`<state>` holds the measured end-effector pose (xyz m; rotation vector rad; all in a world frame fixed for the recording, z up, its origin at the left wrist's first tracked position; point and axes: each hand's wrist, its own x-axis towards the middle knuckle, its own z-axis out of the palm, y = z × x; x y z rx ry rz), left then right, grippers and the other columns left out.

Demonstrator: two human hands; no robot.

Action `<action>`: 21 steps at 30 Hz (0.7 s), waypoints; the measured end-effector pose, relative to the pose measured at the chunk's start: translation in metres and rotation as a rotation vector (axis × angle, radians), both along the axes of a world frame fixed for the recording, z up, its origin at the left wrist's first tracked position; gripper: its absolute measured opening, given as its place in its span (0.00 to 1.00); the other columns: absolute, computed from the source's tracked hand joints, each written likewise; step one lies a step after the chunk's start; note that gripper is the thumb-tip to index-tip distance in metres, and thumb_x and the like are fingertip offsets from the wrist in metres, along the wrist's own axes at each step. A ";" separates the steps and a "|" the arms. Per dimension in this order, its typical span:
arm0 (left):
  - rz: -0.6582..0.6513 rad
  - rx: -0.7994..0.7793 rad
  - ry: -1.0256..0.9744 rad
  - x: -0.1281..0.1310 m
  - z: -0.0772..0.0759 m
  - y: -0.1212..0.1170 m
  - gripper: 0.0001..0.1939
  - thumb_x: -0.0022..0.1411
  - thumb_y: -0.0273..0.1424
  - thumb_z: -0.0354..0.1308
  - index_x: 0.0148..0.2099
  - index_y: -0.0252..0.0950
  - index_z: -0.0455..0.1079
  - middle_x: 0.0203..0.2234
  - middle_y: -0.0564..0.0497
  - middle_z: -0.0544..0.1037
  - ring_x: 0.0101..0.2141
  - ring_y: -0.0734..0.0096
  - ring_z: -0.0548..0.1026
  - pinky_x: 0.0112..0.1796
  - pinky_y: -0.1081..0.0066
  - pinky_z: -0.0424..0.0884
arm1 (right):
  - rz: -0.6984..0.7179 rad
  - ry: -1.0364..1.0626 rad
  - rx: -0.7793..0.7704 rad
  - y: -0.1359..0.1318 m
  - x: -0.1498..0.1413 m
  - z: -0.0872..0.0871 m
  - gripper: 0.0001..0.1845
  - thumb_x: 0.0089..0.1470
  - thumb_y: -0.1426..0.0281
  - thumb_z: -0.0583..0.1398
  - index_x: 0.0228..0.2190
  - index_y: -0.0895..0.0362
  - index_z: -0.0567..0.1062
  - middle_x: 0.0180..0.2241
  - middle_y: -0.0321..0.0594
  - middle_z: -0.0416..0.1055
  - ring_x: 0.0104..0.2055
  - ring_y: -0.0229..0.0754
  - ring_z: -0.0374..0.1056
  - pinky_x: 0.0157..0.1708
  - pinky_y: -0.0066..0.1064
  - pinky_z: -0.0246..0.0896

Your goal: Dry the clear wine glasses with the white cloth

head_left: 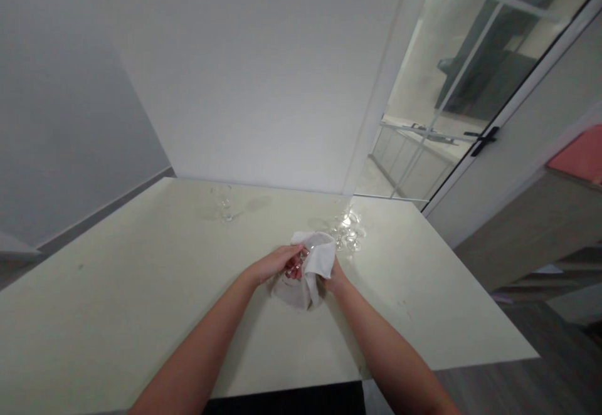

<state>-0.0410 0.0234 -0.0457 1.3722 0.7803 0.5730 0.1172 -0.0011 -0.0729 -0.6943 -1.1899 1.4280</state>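
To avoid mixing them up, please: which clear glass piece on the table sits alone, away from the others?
The lone glass, left of the white cloth; the other clear pieces cluster together, beyond the cloth's right side.

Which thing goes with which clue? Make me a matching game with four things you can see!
Things:
1. cloth
2. lone glass
3. glassware cluster
4. door handle

Clues:
A. bunched together on the right half of the table
B. black
C. white and crumpled
D. standing apart on the table's left half

Right pairs: 1-C, 2-D, 3-A, 4-B
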 end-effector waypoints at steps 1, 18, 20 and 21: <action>0.025 0.045 -0.001 0.001 0.002 0.000 0.27 0.58 0.54 0.54 0.31 0.33 0.67 0.19 0.53 0.70 0.20 0.75 0.68 0.24 0.75 0.62 | -0.024 0.052 -0.022 0.000 0.000 0.000 0.25 0.42 0.48 0.66 0.31 0.57 0.77 0.27 0.46 0.77 0.30 0.48 0.74 0.27 0.34 0.70; 0.148 0.133 0.053 0.025 0.002 -0.004 0.27 0.56 0.56 0.53 0.25 0.34 0.63 0.15 0.56 0.65 0.18 0.77 0.63 0.22 0.75 0.59 | -0.210 0.279 -0.244 0.015 0.015 -0.013 0.20 0.44 0.51 0.62 0.25 0.56 0.74 0.23 0.42 0.76 0.27 0.46 0.72 0.31 0.36 0.70; 0.080 -0.058 0.016 0.024 0.002 -0.006 0.29 0.56 0.58 0.52 0.26 0.34 0.63 0.14 0.57 0.63 0.16 0.77 0.61 0.21 0.74 0.60 | -0.110 0.255 -0.248 0.014 0.020 -0.015 0.24 0.40 0.48 0.64 0.24 0.58 0.75 0.24 0.46 0.77 0.27 0.48 0.73 0.31 0.39 0.71; 0.055 -0.125 -0.002 0.023 0.001 -0.006 0.29 0.55 0.59 0.52 0.27 0.34 0.64 0.14 0.57 0.63 0.16 0.77 0.62 0.21 0.73 0.61 | -0.078 0.230 -0.231 0.013 0.022 -0.015 0.25 0.38 0.47 0.65 0.24 0.58 0.76 0.25 0.48 0.77 0.28 0.49 0.73 0.31 0.40 0.71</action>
